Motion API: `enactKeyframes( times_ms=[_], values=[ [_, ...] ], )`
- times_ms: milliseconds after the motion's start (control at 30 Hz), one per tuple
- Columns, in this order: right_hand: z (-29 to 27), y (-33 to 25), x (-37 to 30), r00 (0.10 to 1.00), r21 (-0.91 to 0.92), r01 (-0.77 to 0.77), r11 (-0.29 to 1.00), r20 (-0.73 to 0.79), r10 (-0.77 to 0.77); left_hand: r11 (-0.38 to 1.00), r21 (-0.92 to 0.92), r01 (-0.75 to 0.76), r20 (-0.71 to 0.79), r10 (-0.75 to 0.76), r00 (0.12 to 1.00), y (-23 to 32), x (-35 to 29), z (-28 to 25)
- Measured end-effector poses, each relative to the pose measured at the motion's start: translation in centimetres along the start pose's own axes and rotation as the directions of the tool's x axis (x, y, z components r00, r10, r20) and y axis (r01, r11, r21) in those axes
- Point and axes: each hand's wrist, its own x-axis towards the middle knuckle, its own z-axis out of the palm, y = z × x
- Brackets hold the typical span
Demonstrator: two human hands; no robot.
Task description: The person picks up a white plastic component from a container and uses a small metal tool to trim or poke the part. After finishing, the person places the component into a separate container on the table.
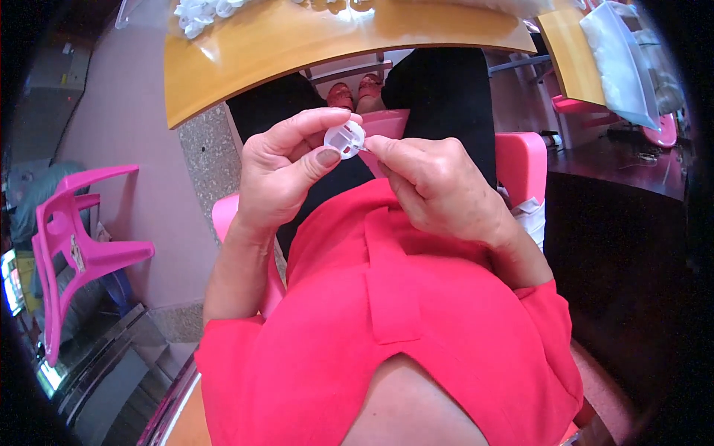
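Observation:
Above my lap, my left hand (282,163) pinches a small round white plastic piece (342,140) between thumb and fingers. Slots and a rectangular middle show in its face. My right hand (442,182) is closed in a pinch on a thin metal tool (361,148), whose tip meets the right edge of the plastic piece. Most of the tool lies hidden inside the right fingers, so its exact kind does not show.
Ahead is a wooden table (320,56) with a heap of small white pieces (197,15) at its far left. A whitish plastic bag (621,67) hangs over the table edge at right. A pink plastic chair (97,249) stands at left; a pink container (387,121) sits between my legs.

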Motion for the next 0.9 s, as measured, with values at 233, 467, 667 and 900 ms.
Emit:
enactKeyframes(
  times_ms=[233, 467, 667, 900],
  values=[
    [0.00, 0.05, 0.16, 0.999, -0.002, -0.012, 1.000, 0.035, 0.012, 0.996, 0.080, -0.033, 0.000, 0.033, 0.999, -0.10, -0.15, 0.08],
    [0.06, 0.47, 0.43, 1.000, 0.174, 0.004, 0.985, -0.003, -0.004, 0.998, 0.055, -0.020, 0.003, 0.020, 1.000, -0.06, -0.07, 0.02],
    [0.43, 0.39, 0.60, 0.997, 0.352, -0.068, 0.934, -0.017, 0.079, 0.998, 0.047, -0.041, -0.031, 0.043, 0.999, -0.19, -0.17, 0.28],
    [0.86, 0.29, 0.75, 0.971, 0.518, -0.232, 0.823, 0.079, 0.224, 0.997, 0.013, -0.073, -0.066, 0.073, 0.995, -0.63, -0.07, 0.50]
  ],
)
